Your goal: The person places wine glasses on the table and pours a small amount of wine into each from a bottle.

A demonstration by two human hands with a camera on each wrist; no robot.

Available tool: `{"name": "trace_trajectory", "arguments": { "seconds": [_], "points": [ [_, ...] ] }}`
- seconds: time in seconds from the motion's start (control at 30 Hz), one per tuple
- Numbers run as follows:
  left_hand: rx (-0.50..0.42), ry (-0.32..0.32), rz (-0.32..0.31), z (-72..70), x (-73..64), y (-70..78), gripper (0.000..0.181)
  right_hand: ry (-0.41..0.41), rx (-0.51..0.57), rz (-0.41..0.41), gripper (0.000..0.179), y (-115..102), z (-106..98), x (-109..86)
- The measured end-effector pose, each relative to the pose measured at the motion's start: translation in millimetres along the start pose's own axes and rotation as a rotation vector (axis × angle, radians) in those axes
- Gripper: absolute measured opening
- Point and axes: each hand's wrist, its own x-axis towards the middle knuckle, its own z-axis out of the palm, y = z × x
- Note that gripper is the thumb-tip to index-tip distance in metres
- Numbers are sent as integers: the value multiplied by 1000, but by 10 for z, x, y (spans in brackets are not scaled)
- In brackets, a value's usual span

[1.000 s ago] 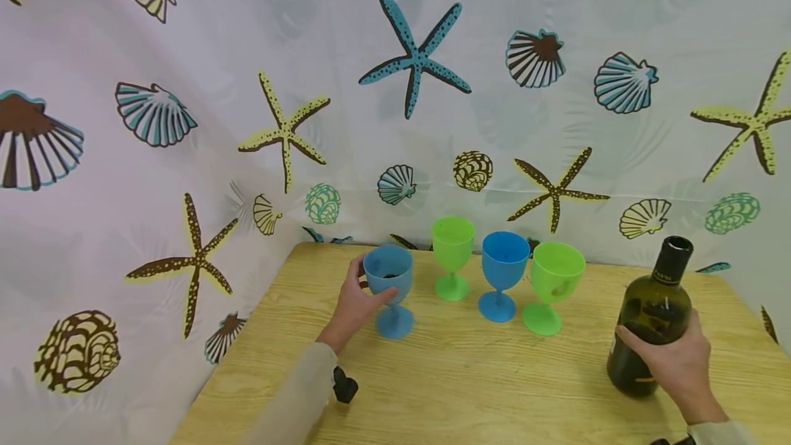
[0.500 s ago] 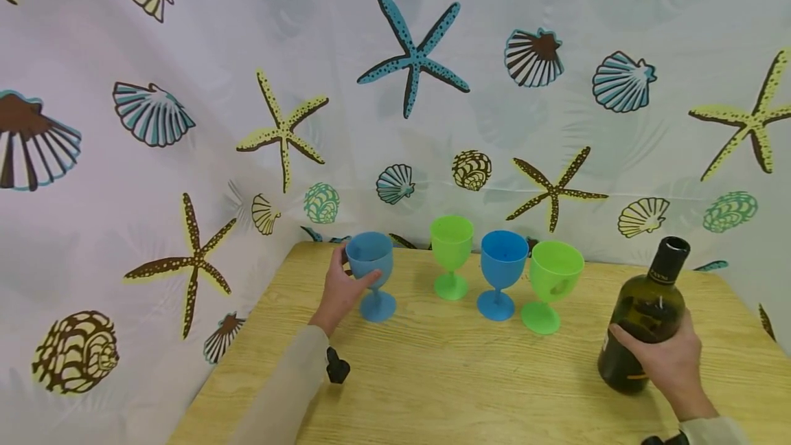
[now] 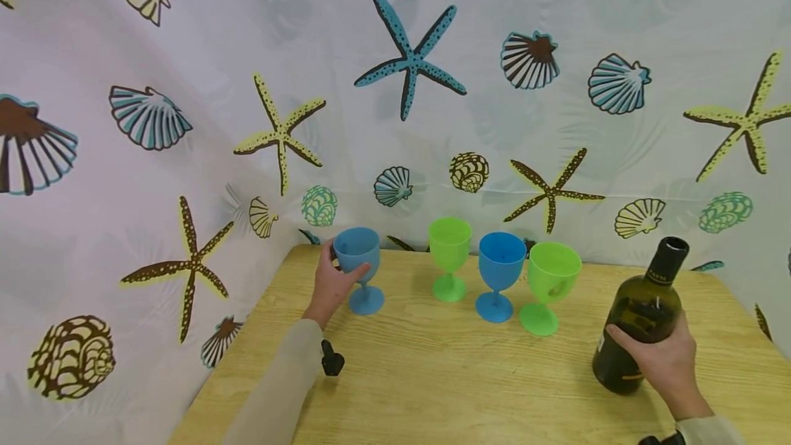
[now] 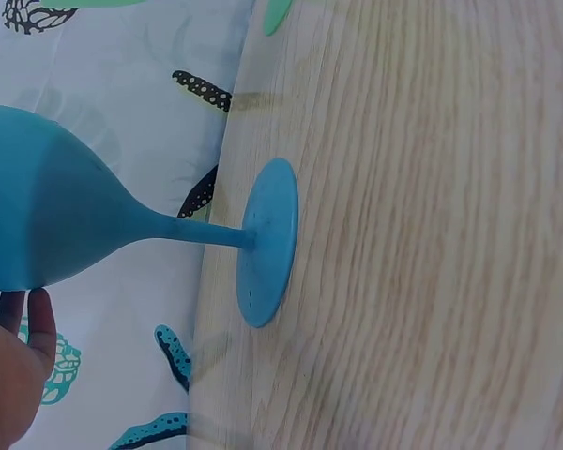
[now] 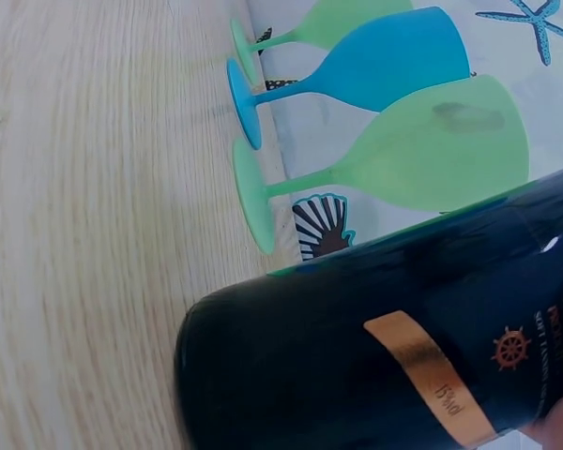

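At the table's far left, my left hand (image 3: 332, 286) grips the bowl of a muted-blue goblet (image 3: 356, 251), thumb across its near side. In the left wrist view the goblet's round foot (image 4: 267, 244) lies at the wood surface; whether it bears on it I cannot tell. On the right, my right hand (image 3: 666, 361) holds a dark green wine bottle (image 3: 645, 311) round its body, neck up and leaning slightly right. Its open mouth shows. The right wrist view shows the bottle's dark label (image 5: 403, 366) with a copper band; the holding fingers are mostly hidden there.
Between the hands stand a green goblet (image 3: 450, 242), a bright blue goblet (image 3: 502, 259) and another green goblet (image 3: 553, 270) in a row. The wooden table (image 3: 445, 376) backs onto a shell-and-starfish curtain (image 3: 346, 53), which also runs along the left side.
My left hand has carried the muted-blue goblet left and farther back, away from the row. The wine bottle has shifted slightly left in my right hand. The other goblets stay put.
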Motion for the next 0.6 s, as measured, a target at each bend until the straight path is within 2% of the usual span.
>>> {"name": "trace_trajectory", "arguments": {
  "seconds": [0.33, 0.6],
  "points": [
    [4, 2, 5, 14, -39, -5, 87, -11, 11, -2, 82, 13, -8, -4],
    [2, 11, -2, 30, -81, -19, 90, -4, -10, 47, 83, 4, -18, 12]
  ]
}}
